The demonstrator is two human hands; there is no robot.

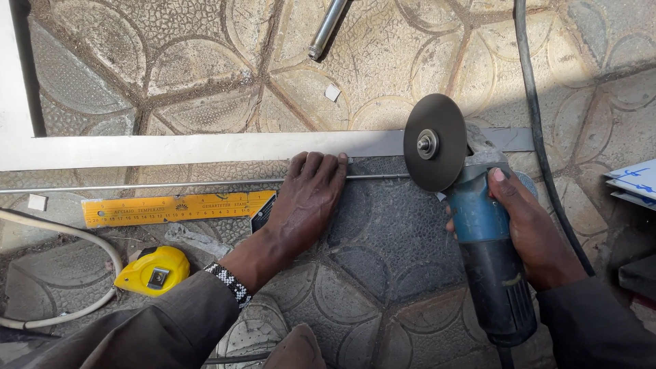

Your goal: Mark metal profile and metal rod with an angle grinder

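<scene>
My left hand [307, 195] presses flat on a thin metal rod [171, 184] that lies across the patterned paving, fingers reaching to the flat white metal bar [205, 147] just beyond it. My right hand [529, 229] grips the blue and black body of an angle grinder [485, 253]. Its dark cutting disc [435, 142] stands upright at the rod's right end, over the bar. My hand hides the rod where it passes under my fingers.
A yellow steel square ruler [171, 208] lies below the rod, a yellow tape measure [154, 271] nearer me. A white hose [82, 239] curves at left, a black cable [536, 123] runs down the right, and a metal tube [326, 27] lies at the top.
</scene>
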